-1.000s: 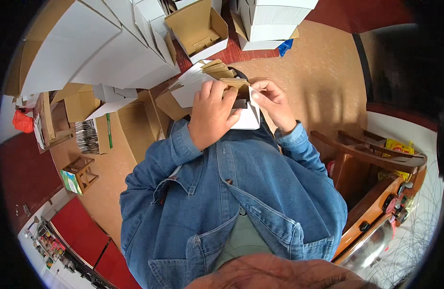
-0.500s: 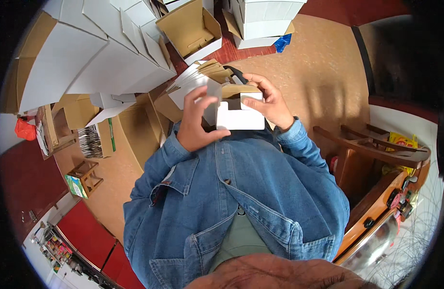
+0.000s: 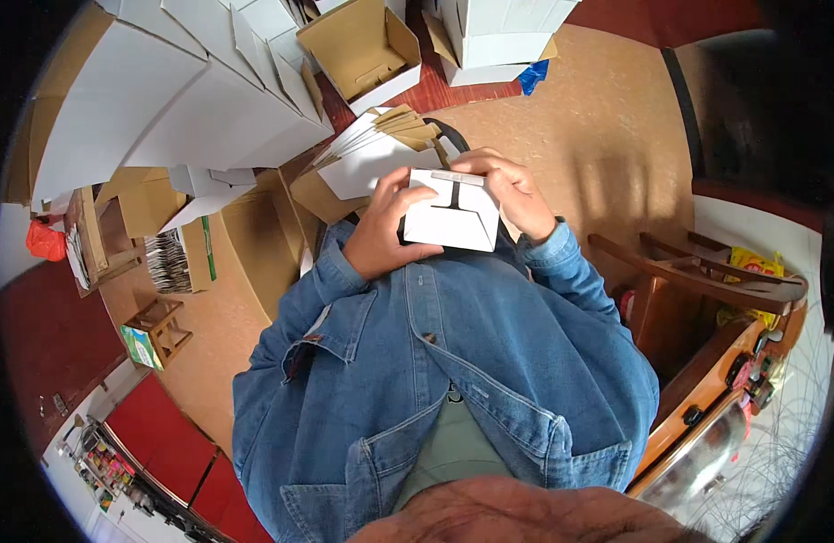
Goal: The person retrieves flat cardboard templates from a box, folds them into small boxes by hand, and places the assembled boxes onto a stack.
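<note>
A small white cardboard box (image 3: 449, 226) is held in front of the blue denim jacket (image 3: 516, 317); whether it is also supported from below cannot be told. Its upper flaps are folded inward, with a dark gap left between them. At its left side it is gripped by the left hand (image 3: 387, 224), the thumb laid along the near edge and the fingers bent over the top. Its far right corner is pinched by the right hand (image 3: 515, 195), between the thumb and curled fingers.

Just beyond, a fanned stack of white-and-brown folded cardboard pieces (image 3: 367, 169) is noted. On the dark red wood-grain surface (image 3: 432, 80), an open white box with brown lining (image 3: 367, 59) and a tall stack of white cartons (image 3: 500, 36) are placed. Crumpled blue plastic (image 3: 532, 78) is seen at its right edge. Large white cardboard boxes (image 3: 173, 104) are piled to the left. Shadows are cast across the tan speckled floor (image 3: 607, 100). A small wooden stool (image 3: 168, 339) is located at left, a brown wooden chair (image 3: 697, 285) at right.
</note>
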Tool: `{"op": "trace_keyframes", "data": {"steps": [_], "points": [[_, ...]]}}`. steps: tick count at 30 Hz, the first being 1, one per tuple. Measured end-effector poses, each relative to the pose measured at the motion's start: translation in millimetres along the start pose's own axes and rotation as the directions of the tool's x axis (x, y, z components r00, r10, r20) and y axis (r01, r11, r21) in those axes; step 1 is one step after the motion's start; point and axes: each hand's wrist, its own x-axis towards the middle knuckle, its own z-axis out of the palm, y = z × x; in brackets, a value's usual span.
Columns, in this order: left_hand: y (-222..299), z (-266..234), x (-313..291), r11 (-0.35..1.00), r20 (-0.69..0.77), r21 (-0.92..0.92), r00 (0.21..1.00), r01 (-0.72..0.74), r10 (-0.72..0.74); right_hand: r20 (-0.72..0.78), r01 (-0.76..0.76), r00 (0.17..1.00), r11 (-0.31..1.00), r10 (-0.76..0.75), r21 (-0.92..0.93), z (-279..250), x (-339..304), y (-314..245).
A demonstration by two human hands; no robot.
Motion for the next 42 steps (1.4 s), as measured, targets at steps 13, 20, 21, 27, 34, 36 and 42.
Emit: {"op": "trace_keyframes", "data": {"steps": [13, 20, 21, 27, 34, 36, 42], "points": [[2, 2, 3, 0.998, 0.043, 0.057, 0.999, 0.021, -0.024, 0.058, -0.08, 0.995, 0.996, 0.083, -0.045, -2, -4, -13], [-1, 6, 6, 0.999, 0.007, 0.032, 0.999, -0.043, 0.043, 0.066, -0.206, 0.975, 0.976, 0.211, -0.076, -3, -2, -21], [1, 6, 7, 0.998, 0.001, 0.038, 0.999, -0.049, 0.049, 0.065, -0.196, 0.977, 0.976, 0.203, -0.097, -3, -3, -22], [2, 5, 8, 0.997, 0.002, 0.061, 0.999, -0.05, 0.05, 0.068, -0.114, 0.989, 0.971, 0.131, -0.209, 1, 0, -30], [-3, 6, 7, 0.996, 0.005, 0.059, 0.998, -0.065, 0.065, 0.066, -0.193, 0.975, 0.96, 0.211, -0.204, -3, -3, -30], [-10, 12, 3, 0.996, -0.056, -0.073, 0.997, -0.058, 0.054, 0.05, -0.17, 0.98, 0.943, 0.192, -0.286, -1, -4, -31], [-16, 17, 2, 0.98, -0.098, -0.193, 0.995, -0.05, 0.031, 0.03, -0.176, 0.976, 0.866, 0.215, -0.468, 2, -3, -42]]}}
